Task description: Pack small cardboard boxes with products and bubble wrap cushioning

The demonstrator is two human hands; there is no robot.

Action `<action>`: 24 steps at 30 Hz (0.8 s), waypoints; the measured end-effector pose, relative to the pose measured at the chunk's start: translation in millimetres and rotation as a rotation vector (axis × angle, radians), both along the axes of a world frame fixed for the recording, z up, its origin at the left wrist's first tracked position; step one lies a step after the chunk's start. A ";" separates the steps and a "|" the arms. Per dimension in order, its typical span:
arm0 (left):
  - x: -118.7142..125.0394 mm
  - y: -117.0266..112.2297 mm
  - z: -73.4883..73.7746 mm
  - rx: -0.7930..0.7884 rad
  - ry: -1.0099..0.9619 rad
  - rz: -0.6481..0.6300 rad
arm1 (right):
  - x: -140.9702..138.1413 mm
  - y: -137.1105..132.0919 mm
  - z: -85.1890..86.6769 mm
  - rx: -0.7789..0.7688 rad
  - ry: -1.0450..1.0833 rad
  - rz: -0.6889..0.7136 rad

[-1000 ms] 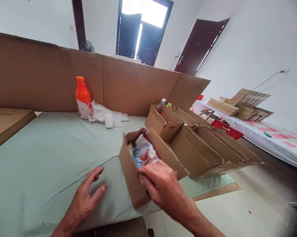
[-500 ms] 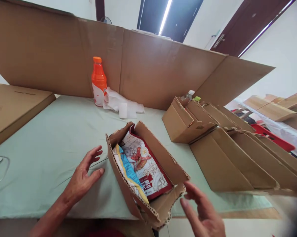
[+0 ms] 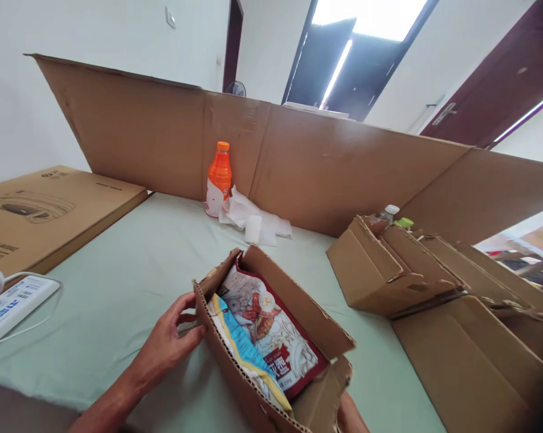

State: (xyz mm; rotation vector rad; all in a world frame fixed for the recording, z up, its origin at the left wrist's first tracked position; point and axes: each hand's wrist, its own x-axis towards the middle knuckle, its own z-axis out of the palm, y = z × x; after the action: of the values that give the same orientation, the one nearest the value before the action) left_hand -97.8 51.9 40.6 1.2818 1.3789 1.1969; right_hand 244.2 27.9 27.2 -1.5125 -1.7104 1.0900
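Note:
An open-topped cardboard box [image 3: 293, 288] lies slantwise on the cloth in front of me. Inside it are a red and white printed food pouch [image 3: 264, 328] and, along the left wall, a blue and yellow packet [image 3: 244, 340]. My left hand [image 3: 174, 337] holds the box's left side from outside, its curled fingertips and thumb against the wall. At the near right end, my right hand [image 3: 350, 415] is against the outside of the box; its fingers are hidden behind the cardboard.
Other cardboard boxes [image 3: 365, 264] with bottles inside stand to the right. An orange bottle [image 3: 219, 180] and white wrapping [image 3: 257, 222] are near the cardboard screen [image 3: 325, 168]. On the left lie a flat carton [image 3: 64, 210] and a white power strip [image 3: 18, 307] with its cable.
My left hand has moved right to touch the box's side. The right hand has come in against its near end. The view has tilted up and turned left; the box seems shifted left.

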 end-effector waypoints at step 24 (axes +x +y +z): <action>-48.1 76.2 -35.7 0.019 0.147 0.602 | -156.7 218.2 -17.1 0.174 0.500 0.067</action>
State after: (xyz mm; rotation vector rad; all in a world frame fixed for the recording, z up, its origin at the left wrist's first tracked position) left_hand -145.9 128.1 4.9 1.0058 1.9492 1.5318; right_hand 87.5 246.1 10.1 -0.9773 -1.4646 1.1968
